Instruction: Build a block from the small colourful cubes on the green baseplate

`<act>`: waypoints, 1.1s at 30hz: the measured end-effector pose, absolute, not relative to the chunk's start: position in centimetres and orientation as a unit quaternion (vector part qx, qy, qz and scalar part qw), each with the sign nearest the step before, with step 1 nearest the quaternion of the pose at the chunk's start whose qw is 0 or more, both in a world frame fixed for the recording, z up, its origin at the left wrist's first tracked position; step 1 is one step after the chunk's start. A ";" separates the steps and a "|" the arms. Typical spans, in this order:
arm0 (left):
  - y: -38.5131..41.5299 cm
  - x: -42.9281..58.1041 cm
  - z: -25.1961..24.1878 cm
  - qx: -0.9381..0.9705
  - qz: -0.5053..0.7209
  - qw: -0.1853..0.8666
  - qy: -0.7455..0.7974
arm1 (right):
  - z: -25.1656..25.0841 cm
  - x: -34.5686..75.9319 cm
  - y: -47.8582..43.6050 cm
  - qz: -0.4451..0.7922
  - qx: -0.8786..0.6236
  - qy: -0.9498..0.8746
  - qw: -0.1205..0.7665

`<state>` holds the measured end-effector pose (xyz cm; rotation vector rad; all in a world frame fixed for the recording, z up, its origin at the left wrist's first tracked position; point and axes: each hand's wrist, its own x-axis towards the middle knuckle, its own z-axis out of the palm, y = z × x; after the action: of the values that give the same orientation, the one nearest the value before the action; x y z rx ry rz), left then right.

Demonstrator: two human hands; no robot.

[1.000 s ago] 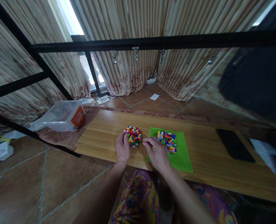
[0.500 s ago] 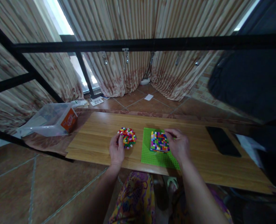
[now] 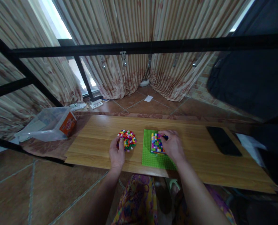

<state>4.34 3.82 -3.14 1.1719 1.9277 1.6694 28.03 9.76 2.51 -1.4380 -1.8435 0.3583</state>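
Note:
My left hand (image 3: 117, 154) rests on the table at the near left edge of a round pile of small colourful building bricks (image 3: 129, 142). Its thumb and fingers are curved but apart, with loose bricks around the tips. On the green baseplate (image 3: 148, 157) stands a low square block of many-coloured bricks (image 3: 156, 143), its top covered in mixed colours. My right hand (image 3: 173, 145) reaches over the right part of this block and hides it. Thumb and forefinger are pinched together at the top surface, on what looks like a small dark brick.
A black phone (image 3: 223, 141) lies on the wooden table (image 3: 94, 137) at the right, near some white papers (image 3: 250, 145). Left of the table stands a clear plastic box (image 3: 47, 125) with an orange label. A black metal bar (image 3: 139, 47) crosses in front of the curtains.
My right hand has moved left, from the block's right edge to over its top, covering more of it. My left hand stays at the pile. The view has shifted slightly.

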 end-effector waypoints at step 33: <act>3.9 4.3 -3.5 0.414 0.584 0.154 0.681 | 0.1 27.8 10.6 0.272 -0.618 -0.584 0.450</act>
<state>4.26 3.94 -3.50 1.1858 1.9526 1.6744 27.80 10.61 0.07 -1.5287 -1.4428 0.6733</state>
